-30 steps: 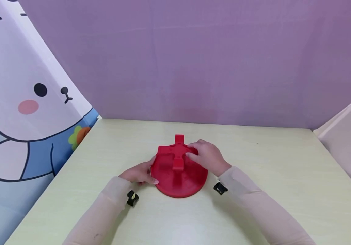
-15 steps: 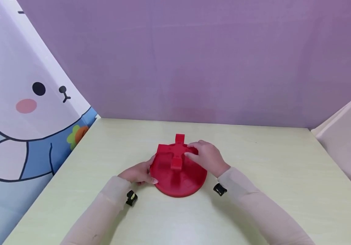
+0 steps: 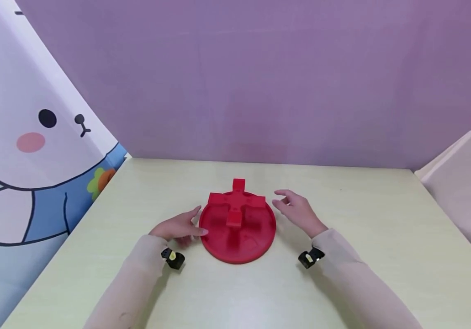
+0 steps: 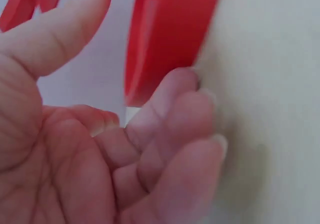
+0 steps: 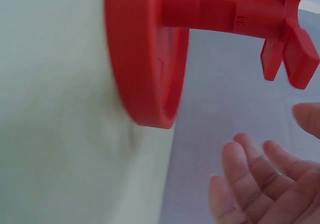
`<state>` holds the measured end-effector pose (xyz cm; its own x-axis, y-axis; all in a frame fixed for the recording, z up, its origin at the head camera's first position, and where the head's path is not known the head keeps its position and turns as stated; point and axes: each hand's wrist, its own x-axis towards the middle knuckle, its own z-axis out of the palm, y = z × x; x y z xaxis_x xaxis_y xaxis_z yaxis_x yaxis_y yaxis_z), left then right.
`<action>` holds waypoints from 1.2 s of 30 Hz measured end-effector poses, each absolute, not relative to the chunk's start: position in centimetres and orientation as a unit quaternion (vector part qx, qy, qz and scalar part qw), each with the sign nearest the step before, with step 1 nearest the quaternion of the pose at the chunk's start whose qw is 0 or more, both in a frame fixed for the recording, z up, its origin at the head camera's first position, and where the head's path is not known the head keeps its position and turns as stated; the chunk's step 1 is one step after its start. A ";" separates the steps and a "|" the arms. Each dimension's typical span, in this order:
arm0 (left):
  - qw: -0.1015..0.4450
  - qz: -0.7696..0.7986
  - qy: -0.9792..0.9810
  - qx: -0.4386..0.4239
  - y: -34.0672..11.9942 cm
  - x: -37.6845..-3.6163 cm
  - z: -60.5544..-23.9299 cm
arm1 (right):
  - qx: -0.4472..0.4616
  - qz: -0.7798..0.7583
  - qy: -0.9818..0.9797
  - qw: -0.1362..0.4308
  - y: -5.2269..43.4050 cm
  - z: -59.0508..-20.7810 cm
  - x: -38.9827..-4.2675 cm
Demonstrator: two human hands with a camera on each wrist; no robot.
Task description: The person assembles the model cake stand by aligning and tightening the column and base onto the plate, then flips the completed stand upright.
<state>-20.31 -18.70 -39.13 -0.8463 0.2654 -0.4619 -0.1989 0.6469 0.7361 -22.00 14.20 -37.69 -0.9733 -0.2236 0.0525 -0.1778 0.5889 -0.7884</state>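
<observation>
A red round disc (image 3: 237, 237) lies flat on the pale table (image 3: 362, 237), with a red post and cross-shaped top piece (image 3: 237, 203) standing up from its middle. My left hand (image 3: 179, 227) lies on the table at the disc's left rim, fingers loose; in the left wrist view its fingertips (image 4: 192, 84) are right at the disc's edge (image 4: 170, 34). My right hand (image 3: 297, 208) hovers just right of the disc with fingers spread, holding nothing. The right wrist view shows the disc (image 5: 145, 64), the post (image 5: 225, 9) and relaxed fingers (image 5: 260, 184) apart from them.
A purple backdrop (image 3: 260, 77) rises behind the table. A cartoon rabbit panel (image 3: 34, 137) walls the left side and a pale panel (image 3: 465, 183) the right. Bare tabletop surrounds the disc.
My right hand has let go of the cross-shaped top and pulled away to the right. My left hand has slid slightly back from the disc's rim and opened.
</observation>
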 end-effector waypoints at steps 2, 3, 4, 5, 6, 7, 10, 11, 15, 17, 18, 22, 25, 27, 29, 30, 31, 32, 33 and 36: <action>0.280 0.437 0.855 0.015 -18.8 -20.4 -38.9 | -0.102 -0.442 0.889 0.053 14.4 -38.2 -22.0; 0.283 0.448 0.848 0.012 -18.9 -20.5 -38.9 | -0.095 -0.444 0.888 0.067 14.5 -38.4 -22.0; 0.286 0.456 0.843 0.008 -18.9 -20.5 -38.8 | -0.089 -0.445 0.887 0.080 14.5 -38.7 -22.0; 0.288 0.463 0.838 0.003 -18.9 -20.5 -38.8 | -0.083 -0.445 0.887 0.093 14.6 -38.9 -22.0; 0.291 0.469 0.834 0.000 -19.0 -20.5 -38.8 | -0.076 -0.446 0.885 0.108 14.6 -39.0 -21.9; 0.293 0.473 0.831 -0.002 -19.0 -20.5 -38.8 | -0.070 -0.447 0.883 0.121 14.5 -39.1 -21.9; 0.300 0.486 0.821 -0.014 -19.0 -20.7 -38.9 | -0.066 -0.447 0.880 0.147 14.5 -39.5 -21.8; 0.304 0.490 0.817 -0.017 -19.0 -20.7 -38.9 | -0.063 -0.449 0.877 0.157 14.4 -39.5 -21.7; 0.315 0.506 0.802 -0.030 -18.9 -20.8 -39.1 | -0.060 -0.447 0.872 0.192 14.2 -39.9 -21.4; 0.317 0.510 0.799 -0.033 -18.9 -20.9 -39.3 | -0.054 -0.447 0.869 0.205 14.2 -40.1 -21.3; 0.318 0.510 0.798 -0.032 -18.8 -21.0 -39.4 | -0.053 -0.446 0.869 0.210 14.2 -40.2 -21.3; 0.316 0.508 0.801 -0.026 -18.6 -21.2 -39.8 | -0.050 -0.447 0.866 0.217 14.2 -40.4 -21.1; 0.313 0.506 0.803 -0.023 -18.4 -21.2 -40.0 | -0.052 -0.446 0.867 0.218 14.0 -40.5 -21.1; 0.308 0.505 0.806 -0.023 -18.3 -21.2 -40.1 | -0.053 -0.446 0.866 0.218 13.7 -40.5 -21.1; 0.303 0.500 0.811 -0.023 -18.2 -21.2 -40.2 | -0.056 -0.446 0.866 0.220 13.4 -40.6 -21.1; 0.301 0.496 0.814 -0.019 -18.1 -21.2 -40.2 | -0.059 -0.445 0.866 0.221 13.3 -40.6 -21.1; 0.299 0.492 0.818 -0.019 -18.0 -21.3 -40.3 | -0.061 -0.444 0.867 0.220 13.1 -40.6 -21.1; 0.297 0.488 0.821 -0.019 -18.0 -21.3 -40.3 | -0.060 -0.442 0.868 0.220 13.0 -40.6 -21.2; 0.296 0.484 0.823 -0.020 -17.9 -21.3 -40.4 | -0.060 -0.440 0.868 0.220 12.9 -40.6 -21.2; 0.292 0.479 0.828 -0.022 -17.8 -21.3 -40.4 | -0.062 -0.439 0.869 0.218 12.6 -40.5 -21.2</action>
<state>-21.32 -17.75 -40.45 -0.8280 0.2442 -0.5048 -0.3157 0.5411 0.7795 -21.16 12.64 -40.53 -0.8968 -0.2997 -0.3253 0.0844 0.6061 -0.7909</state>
